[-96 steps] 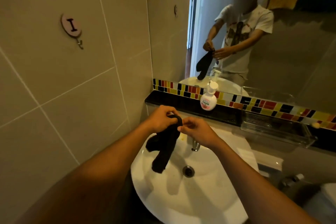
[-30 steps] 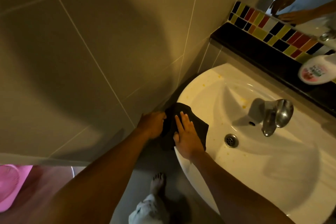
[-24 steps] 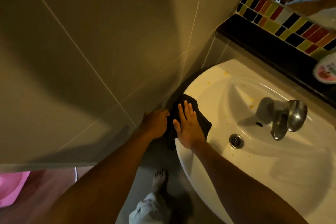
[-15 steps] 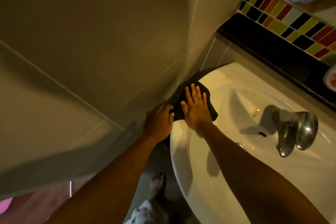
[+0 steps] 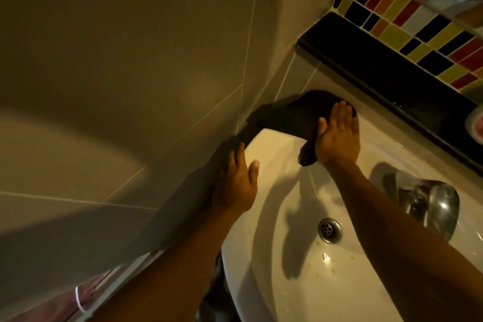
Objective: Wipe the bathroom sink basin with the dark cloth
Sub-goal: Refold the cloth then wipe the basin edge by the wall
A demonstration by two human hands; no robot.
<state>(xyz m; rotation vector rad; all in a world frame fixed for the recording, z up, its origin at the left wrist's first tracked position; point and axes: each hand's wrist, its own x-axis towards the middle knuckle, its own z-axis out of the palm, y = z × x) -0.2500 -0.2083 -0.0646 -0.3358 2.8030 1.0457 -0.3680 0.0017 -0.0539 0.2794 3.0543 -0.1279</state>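
The wipe looks barely under way: yellowish specks (image 5: 325,257) lie by the drain (image 5: 329,230), below the right hand (image 5: 337,136), so most of the sink basin (image 5: 277,217) seems left. That hand presses flat, fingers spread, on the dark cloth (image 5: 285,115) at the rim's far corner. The left hand (image 5: 235,183) rests loosely open on the near rim, gripping nothing.
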